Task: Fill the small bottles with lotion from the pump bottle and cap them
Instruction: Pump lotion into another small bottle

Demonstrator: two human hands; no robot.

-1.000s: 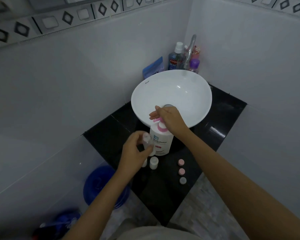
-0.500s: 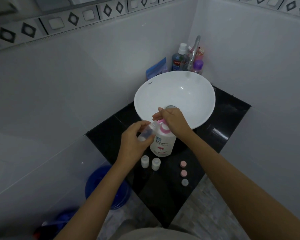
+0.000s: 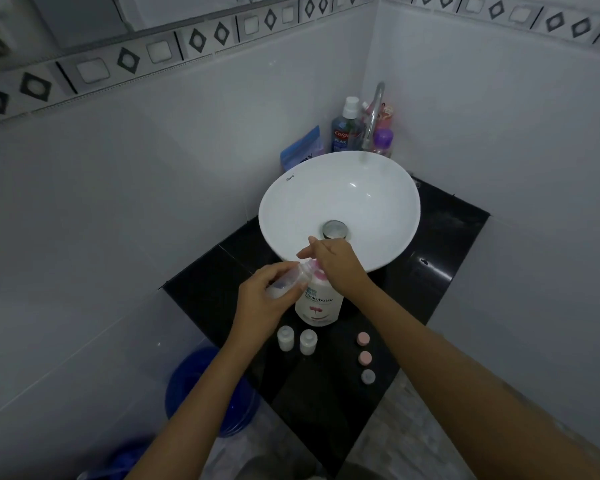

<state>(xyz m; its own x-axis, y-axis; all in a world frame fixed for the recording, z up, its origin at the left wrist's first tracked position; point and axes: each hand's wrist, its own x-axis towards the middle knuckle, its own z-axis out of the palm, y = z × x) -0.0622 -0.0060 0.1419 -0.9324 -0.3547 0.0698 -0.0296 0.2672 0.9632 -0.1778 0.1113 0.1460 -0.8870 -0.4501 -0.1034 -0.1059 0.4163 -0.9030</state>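
Head view, hands: The left hand (image 3: pixel 264 299) is wrapped around a small clear bottle (image 3: pixel 290 280). It holds the bottle tilted, with the open top pointing up at the pink pump.
Right hand: The right hand (image 3: pixel 336 263) lies flat on top of the pump of the pump bottle (image 3: pixel 319 303). Its fingers are spread and loose, pressing on the pump head and not squeezing around anything.
Pump bottle: It is white with a pink pump and a pink flower picture. It stands upright on the black counter (image 3: pixel 437 258), just in front of the sink.
Small bottle in hand: Its mouth is right at the pump spout. How much lotion is inside cannot be told.
Other small bottles: Two small bottles (image 3: pixel 285 338) stand side by side on the counter, near the front of the pump bottle. They have no caps on.
Caps: Three little caps (image 3: pixel 363 338) lie in a row on the counter, to the right of the two bottles. Two are pink and the closest one is grey.
Sink: A round white sink bowl (image 3: pixel 281 209) sits on the counter, with a shiny drain (image 3: pixel 335 229) in the middle.
Behind the sink: A silver tap (image 3: pixel 374 112), a blue mouthwash bottle (image 3: pixel 343 131) and a purple bottle (image 3: pixel 382 142) stand in the corner.
Floor: A blue bucket (image 3: pixel 201 386) sits down low on the left, beside the counter.
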